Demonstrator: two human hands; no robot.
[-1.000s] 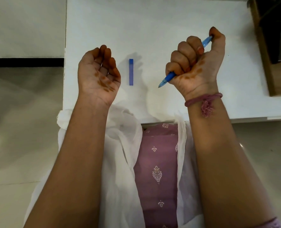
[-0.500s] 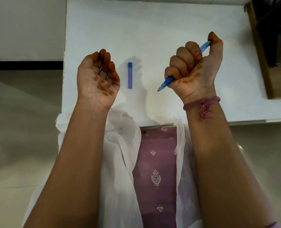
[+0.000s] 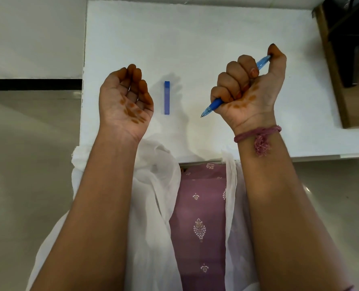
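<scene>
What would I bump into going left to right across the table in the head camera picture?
Left hand, palm up → small blue stick → right hand gripping the blue pen → brown wooden edge.

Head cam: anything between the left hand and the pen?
Yes. A small blue bar lies flat on the white table, between the left hand and the pen, touching neither. It shows in the head view.

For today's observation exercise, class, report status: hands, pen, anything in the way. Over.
Left hand palm-up, loosely curled, empty. Right hand grips blue pen in fist. Blue bar on white table between hands, untouched.
</scene>
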